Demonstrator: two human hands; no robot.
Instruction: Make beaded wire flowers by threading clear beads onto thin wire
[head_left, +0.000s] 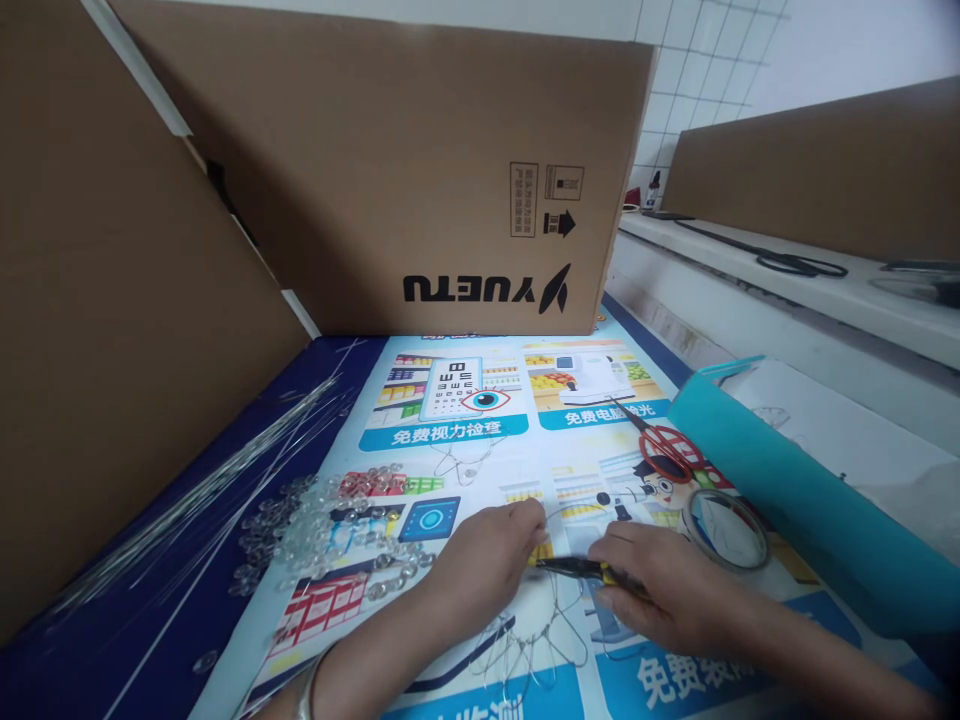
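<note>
Pliers (574, 567) with dark jaws and yellow-and-black handles are gripped in my right hand (664, 585). Their jaws point left and reach the fingers of my left hand (499, 550), which are pinched together on a thin wire (564, 510). That wire curves up and over toward the right; its end between the fingers is hidden. Below both hands lies a looped wire piece (532, 645) with several petal-like loops. Left of my left hand, clear beads (330, 520) are spread in a heap on the printed sheet. A smaller wire piece (459, 458) rests beyond my hands.
Straight wires (217, 490) lie in a bundle at the left. Red-handled scissors (667, 452) and a tape roll (724, 530) are on the right, beside a teal roll (795, 510). Cardboard panels (360, 180) stand behind and left. Black scissors (799, 263) rest on a ledge.
</note>
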